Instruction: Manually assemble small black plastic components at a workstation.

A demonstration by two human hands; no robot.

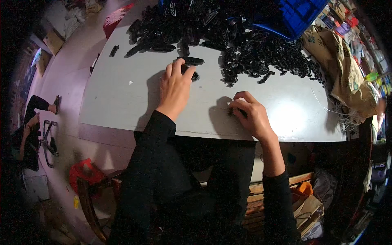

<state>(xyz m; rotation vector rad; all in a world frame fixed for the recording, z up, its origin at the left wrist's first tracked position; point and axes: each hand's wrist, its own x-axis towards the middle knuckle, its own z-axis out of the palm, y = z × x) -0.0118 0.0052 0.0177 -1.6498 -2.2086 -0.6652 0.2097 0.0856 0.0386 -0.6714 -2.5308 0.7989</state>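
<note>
My left hand reaches over the white table with bent fingers. Its index fingertip meets a long, flat black plastic piece, and a second dark piece shows beside the thumb, partly hidden by it. Closer to the front edge, my right hand is closed, fingers curled around a small dark piece that mostly disappears behind them. Beyond both hands spreads a large heap of black plastic pieces, longer ones on the left and small ones on the right.
A blue bin stands at the back among the pieces. Crumpled brown paper and loose pale strands lie along the table's right side. One black piece lies apart at far left. Another person sits off to the left.
</note>
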